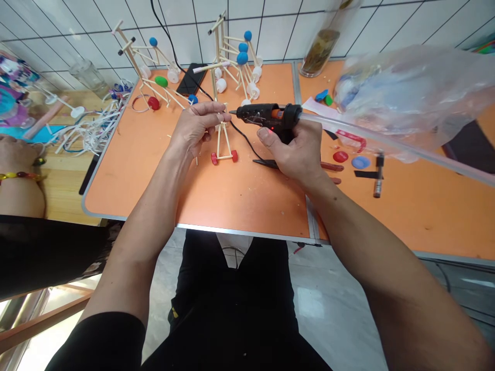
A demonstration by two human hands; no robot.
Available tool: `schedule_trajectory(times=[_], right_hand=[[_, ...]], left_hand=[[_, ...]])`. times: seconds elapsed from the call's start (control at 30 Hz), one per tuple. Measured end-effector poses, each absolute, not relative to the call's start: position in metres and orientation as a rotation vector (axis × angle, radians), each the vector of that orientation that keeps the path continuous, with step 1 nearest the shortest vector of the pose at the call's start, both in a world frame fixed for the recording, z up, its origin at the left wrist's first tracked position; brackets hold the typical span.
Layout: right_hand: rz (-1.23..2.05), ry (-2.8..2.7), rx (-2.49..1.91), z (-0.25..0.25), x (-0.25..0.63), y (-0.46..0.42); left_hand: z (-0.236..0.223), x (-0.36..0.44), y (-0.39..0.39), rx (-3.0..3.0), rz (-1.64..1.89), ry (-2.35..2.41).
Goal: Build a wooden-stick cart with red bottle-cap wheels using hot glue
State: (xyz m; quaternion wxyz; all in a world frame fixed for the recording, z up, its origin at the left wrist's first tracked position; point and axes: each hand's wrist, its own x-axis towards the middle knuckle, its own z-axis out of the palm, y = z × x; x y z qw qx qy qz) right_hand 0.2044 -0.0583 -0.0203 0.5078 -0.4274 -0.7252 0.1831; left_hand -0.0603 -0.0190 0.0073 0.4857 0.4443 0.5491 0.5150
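Item 1: left hand, fingers curled, pinching the top of a wooden-stick frame on 2 red wheels, which stands at centre on an orange table. Item 2: right hand, closed round the grip of a black hot glue gun, its nozzle just beside the frame's top and a clear glue stick running out toward the right edge. Item 3: 2 stick models with blue balls, upper centre and upper left. Item 4: clear plastic bag, upper right, blurred. Item 5: a co-worker's hand, far left, with a beaded bracelet.
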Motion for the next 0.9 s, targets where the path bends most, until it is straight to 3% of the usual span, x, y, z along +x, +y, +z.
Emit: schedule_trajectory(times=[0.9], right_hand=[[0.418, -1.738, -1.002, -0.0192, 0.2046, -0.0580]], left_hand=[[0.0096, -0.0571, -0.0210, 1.088, 1.253, 1.301]])
